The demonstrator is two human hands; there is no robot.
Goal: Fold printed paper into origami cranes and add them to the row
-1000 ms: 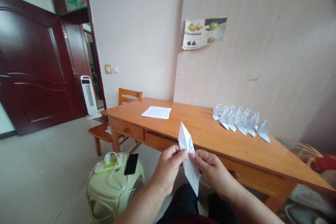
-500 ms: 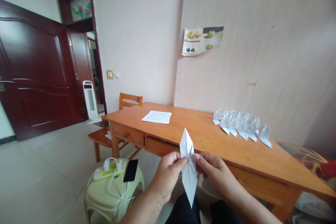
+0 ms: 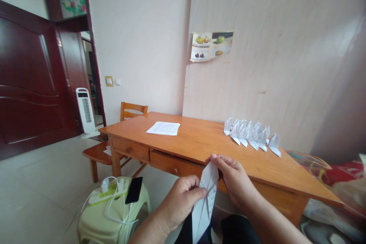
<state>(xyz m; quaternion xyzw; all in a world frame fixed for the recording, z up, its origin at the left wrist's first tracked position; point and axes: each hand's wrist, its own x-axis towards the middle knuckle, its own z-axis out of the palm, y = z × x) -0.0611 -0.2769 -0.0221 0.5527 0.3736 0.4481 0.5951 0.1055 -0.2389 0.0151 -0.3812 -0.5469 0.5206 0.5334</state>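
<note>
While the left hand [image 3: 183,200] had its fingers clamped on the folded paper [image 3: 203,209] partway down, the right hand [image 3: 235,175] pinched its upper tip, above the lap [image 3: 238,229], near the tabletop [image 3: 197,141].

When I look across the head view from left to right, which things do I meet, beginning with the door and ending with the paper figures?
Door, fan, phone, sheets, folded paper, paper figures.

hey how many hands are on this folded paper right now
2. The left hand pinches the folded paper partway along its left edge; the right hand is at its upper end. No other hand shows, though some fingers are hidden.
</note>
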